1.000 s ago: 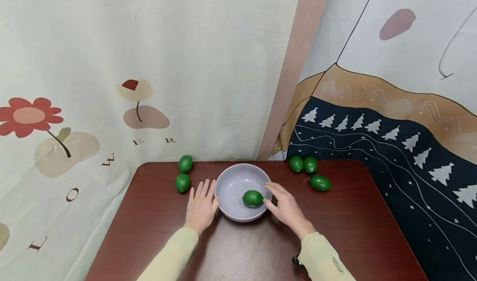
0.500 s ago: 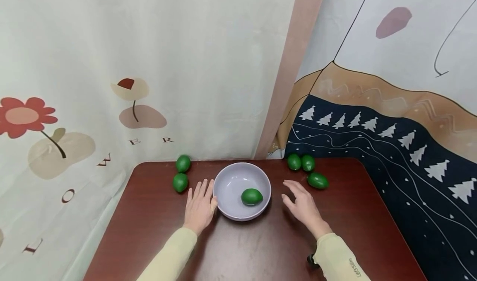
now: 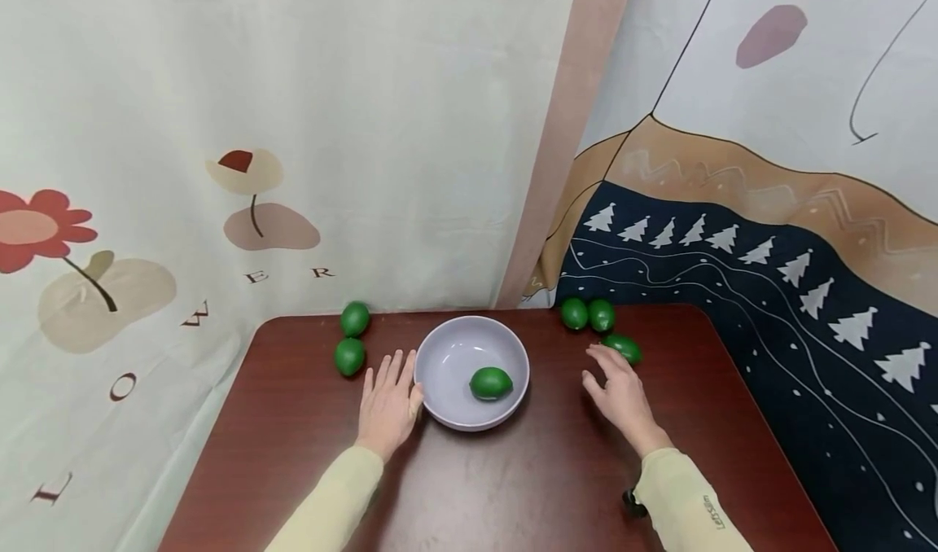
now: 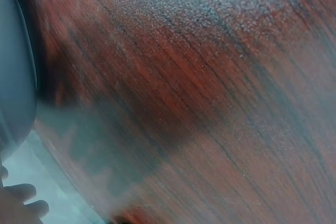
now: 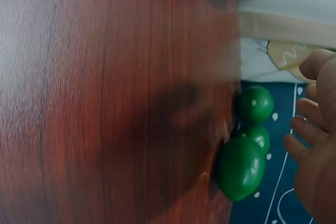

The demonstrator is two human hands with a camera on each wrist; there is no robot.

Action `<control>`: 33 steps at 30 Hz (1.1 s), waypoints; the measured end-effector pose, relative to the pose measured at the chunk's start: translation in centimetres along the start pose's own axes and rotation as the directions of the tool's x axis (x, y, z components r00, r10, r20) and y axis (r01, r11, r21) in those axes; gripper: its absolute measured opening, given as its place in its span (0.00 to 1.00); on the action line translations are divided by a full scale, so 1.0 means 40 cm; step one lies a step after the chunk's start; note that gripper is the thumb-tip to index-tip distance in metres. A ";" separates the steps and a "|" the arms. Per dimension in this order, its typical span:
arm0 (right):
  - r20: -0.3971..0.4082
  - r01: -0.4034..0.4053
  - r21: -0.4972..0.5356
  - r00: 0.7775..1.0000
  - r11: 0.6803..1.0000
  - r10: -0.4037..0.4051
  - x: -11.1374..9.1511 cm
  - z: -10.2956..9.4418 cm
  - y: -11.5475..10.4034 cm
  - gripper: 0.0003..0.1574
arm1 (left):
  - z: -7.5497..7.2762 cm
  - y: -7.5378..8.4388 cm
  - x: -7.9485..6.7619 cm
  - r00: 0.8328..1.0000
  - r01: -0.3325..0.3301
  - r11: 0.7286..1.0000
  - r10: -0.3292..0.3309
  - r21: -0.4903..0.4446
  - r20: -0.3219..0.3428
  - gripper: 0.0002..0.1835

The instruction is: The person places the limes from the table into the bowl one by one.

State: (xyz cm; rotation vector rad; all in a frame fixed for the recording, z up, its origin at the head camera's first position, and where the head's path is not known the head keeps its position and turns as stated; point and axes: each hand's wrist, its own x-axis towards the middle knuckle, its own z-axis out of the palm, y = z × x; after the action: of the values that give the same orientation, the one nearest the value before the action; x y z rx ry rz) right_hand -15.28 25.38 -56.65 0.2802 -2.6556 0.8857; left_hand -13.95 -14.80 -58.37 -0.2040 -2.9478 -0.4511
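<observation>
A pale lilac bowl stands on the table with one green lime lying in it. My left hand rests against the bowl's left side, fingers straight and spread. In the left wrist view the bowl fills the left edge, with fingertips below it. To the right of the bowl, my right hand holds nothing, its fingers loosely bent. Those fingertips overlap the nearest lime of the right group in the head view. The right wrist view shows that lime left of my palm.
Two more limes, one beside another, lie at the back right. At the back left are two limes, a far one and a near one. A printed curtain hangs behind the brown table.
My right hand has left the bowl's right rim and moved right to the nearest lime of the right group. My left hand has stayed at the bowl. The head view has shifted slightly.
</observation>
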 end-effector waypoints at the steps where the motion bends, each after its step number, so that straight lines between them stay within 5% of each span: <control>1: -0.005 -0.006 -0.002 1.000 1.000 0.006 0.001 -0.002 0.006 0.26 | 0.001 0.000 0.000 1.000 -0.003 1.000 0.003 -0.001 -0.006 0.32; 13: -0.025 -0.067 -0.052 0.998 0.996 0.066 0.016 -0.011 0.057 0.27 | 0.010 -0.004 -0.002 0.999 -0.014 1.000 0.015 0.010 -0.039 0.32; 33: 0.084 -0.187 -0.092 0.977 0.978 0.195 0.033 -0.030 0.123 0.34 | 0.007 0.003 -0.004 1.000 0.004 1.000 -0.003 0.009 -0.014 0.32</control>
State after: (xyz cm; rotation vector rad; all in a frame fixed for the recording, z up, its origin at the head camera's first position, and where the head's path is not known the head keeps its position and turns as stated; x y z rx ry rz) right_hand -17.59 29.87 -57.95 0.0466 -2.8348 0.8326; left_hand -13.81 -14.64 -58.62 -0.1939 -2.9365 -0.4384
